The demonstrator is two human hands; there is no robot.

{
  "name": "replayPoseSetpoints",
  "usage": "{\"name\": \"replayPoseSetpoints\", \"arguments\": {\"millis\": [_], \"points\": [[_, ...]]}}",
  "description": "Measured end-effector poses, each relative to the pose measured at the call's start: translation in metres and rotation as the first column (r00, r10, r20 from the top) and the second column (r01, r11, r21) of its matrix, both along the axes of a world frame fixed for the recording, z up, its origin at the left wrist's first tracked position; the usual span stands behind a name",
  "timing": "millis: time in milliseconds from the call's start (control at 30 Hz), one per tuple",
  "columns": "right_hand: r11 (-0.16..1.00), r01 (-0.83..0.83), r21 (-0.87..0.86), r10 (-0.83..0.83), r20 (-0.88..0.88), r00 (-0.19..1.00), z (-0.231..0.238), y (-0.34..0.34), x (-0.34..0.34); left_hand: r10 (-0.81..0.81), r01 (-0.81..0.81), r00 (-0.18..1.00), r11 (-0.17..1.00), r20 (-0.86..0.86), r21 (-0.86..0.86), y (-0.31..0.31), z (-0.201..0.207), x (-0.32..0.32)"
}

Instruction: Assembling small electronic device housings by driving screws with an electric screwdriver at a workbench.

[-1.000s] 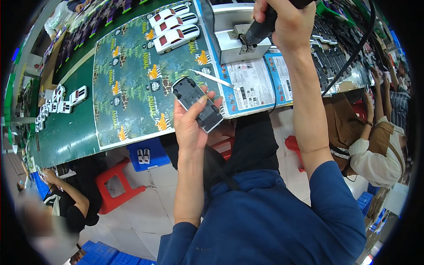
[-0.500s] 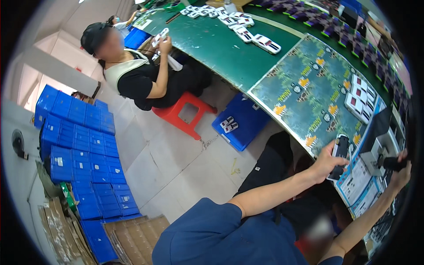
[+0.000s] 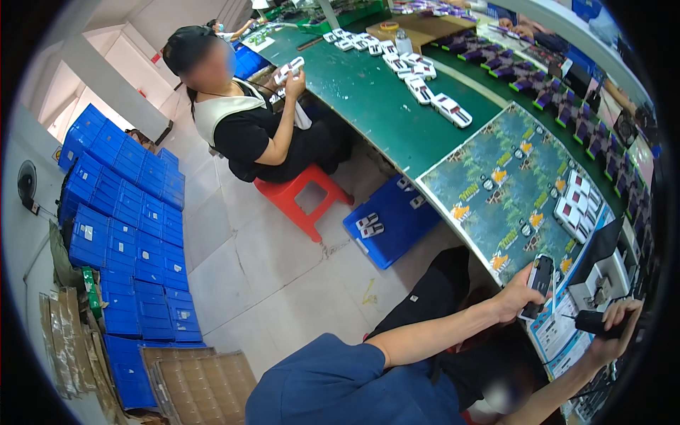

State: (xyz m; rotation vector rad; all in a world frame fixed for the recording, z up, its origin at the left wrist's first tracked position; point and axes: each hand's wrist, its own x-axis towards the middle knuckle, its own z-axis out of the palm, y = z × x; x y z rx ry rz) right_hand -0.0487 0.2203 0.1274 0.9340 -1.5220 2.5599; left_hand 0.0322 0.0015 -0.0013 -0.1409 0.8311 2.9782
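Note:
My left hand point(image 3: 518, 294) is closed around a toy car point(image 3: 540, 278), its black underside turned up and a white edge showing. The car is held over the near edge of the bench. To its right, my right hand point(image 3: 618, 322) grips a black electric screwdriver point(image 3: 593, 321), whose thin bit points left toward the car. The bit is apart from the car. Just beyond the screwdriver stands a pale metal fixture point(image 3: 602, 283) with small parts in it. Several white toy cars point(image 3: 577, 205) lie side by side on the patterned mat point(image 3: 489, 191).
More white cars point(image 3: 419, 88) line the green bench point(image 3: 340, 92). At the left a co-worker point(image 3: 241, 120) on a red stool point(image 3: 304, 202) holds a car. A blue bin point(image 3: 397, 219) sits under the bench; stacked blue crates point(image 3: 127, 234) and flattened cardboard point(image 3: 205, 382) stand at the left.
My right hand has brought the screwdriver to the left, nearer the car, and its bit now shows. My left hand keeps hold of the car. The whole view has shifted slightly.

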Motion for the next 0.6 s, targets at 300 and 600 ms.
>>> {"name": "replayPoseSetpoints", "arguments": {"millis": [300, 600], "points": [[0.993, -0.087, -0.086, 0.088, 0.004, 0.996, 0.008, -0.032, 0.027, 0.008, -0.009, 1.0, 0.999, 0.019, 0.048, -0.005, 0.004, -0.002], [0.987, -0.118, -0.111, 0.119, -0.003, 0.993, 0.006, -0.033, 0.039, -0.007, -0.009, 0.991, 0.993, 0.135, 0.114, -0.01, 0.021, 0.008]]}}
